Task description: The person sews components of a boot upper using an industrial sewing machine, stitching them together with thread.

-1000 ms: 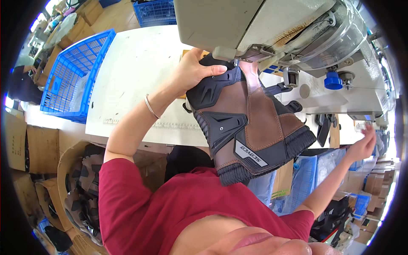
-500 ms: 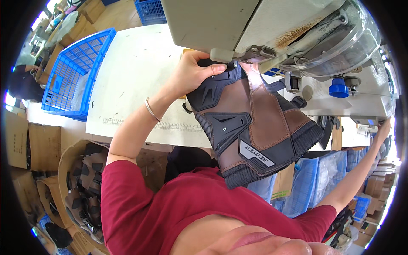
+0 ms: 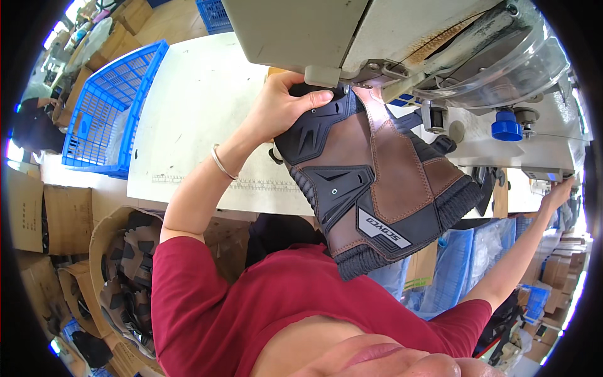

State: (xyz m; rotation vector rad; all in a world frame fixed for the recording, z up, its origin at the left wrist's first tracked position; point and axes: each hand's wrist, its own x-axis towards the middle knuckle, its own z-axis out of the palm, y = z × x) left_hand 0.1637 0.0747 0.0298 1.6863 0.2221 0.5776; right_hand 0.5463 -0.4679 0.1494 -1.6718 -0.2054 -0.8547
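A brown and black boot upper (image 3: 402, 173) with a ribbed, padded collar and black moulded panels lies under the head of a pale sewing machine (image 3: 295, 34). My left hand (image 3: 286, 103) grips its far left edge, thumb on top of a black panel and fingers underneath, close beside the machine's needle area. The collar end hangs toward me over the table's near edge. Far to the right, my right hand (image 3: 558, 191) is at the machine's right end; its fingers are small and partly hidden there.
A white table (image 3: 201, 94) with a printed ruler carries the machine. At the left stands a blue plastic crate (image 3: 100, 125). A round cardboard bin (image 3: 103, 251) of shoe parts sits below it. Blue crates with clear plastic (image 3: 483, 251) are at the lower right. A clear plastic guard (image 3: 496, 81) juts from the machine.
The view has shifted slightly, so the machine sits a little higher and further left in the picture. Both hands and the boot upper keep nearly the same places.
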